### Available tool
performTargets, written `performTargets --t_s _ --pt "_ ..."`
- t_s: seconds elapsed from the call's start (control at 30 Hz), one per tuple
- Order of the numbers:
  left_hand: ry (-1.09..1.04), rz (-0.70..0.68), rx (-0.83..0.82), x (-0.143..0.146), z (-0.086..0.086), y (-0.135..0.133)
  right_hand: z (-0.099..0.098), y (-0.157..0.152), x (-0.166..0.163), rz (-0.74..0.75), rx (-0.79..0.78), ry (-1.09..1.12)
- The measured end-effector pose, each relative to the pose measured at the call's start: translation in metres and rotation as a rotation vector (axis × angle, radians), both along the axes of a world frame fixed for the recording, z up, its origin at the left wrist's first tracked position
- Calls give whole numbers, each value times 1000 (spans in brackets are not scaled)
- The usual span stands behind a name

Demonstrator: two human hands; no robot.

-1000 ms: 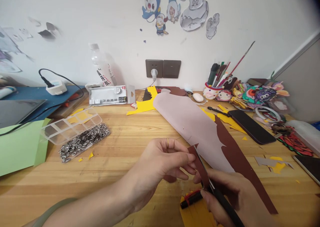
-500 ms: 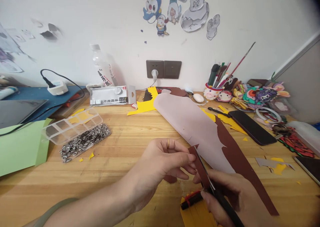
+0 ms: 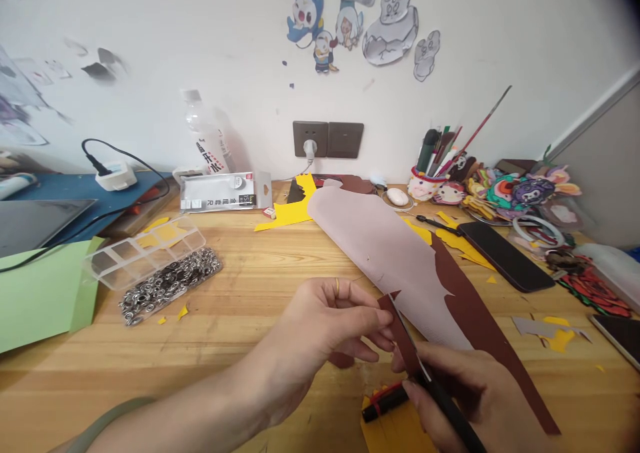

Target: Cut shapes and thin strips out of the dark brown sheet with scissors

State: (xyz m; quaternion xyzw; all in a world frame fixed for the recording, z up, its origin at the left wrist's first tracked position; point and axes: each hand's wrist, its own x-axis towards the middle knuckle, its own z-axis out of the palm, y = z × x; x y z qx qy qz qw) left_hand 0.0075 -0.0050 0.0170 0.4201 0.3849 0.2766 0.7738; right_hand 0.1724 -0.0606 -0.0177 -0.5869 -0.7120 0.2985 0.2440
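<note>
My left hand (image 3: 340, 323) pinches a narrow brown leather-like strip (image 3: 406, 346) between thumb and fingers near its upper end. My right hand (image 3: 465, 390) is closed round black-handled scissors (image 3: 450, 406), whose thin metal blade lies along the strip's right edge. The right fingertips also touch the strip's lower part. Under the hands are a black pen-like tool (image 3: 385, 405) and a yellow piece (image 3: 395, 433). Behind them stretches a large sheet (image 3: 380, 240), pale pinkish on one face, with brown (image 3: 493, 326) showing along its right side.
At left, a clear compartment box (image 3: 170, 283) holds many metal rings beside green card (image 3: 45, 293). A bottle (image 3: 203, 130) and packaged ruler (image 3: 220, 192) stand near the wall. Right are a phone (image 3: 505, 254), a pen cup (image 3: 427, 181) and yellow scraps (image 3: 557, 338).
The scissors' blades have closed further along the brown strip, and the right hand has shifted very slightly. The left hand keeps its pinch almost in place.
</note>
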Motion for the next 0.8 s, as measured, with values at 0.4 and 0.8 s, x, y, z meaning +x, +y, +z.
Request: performTargets --t_s 0.4,0.8 --pt "12 -2 -21 -1 0 1 9 2 -6 -78 -3 72" --pt "-111 15 -127 1 -5 4 3 7 17 -242 37 578"
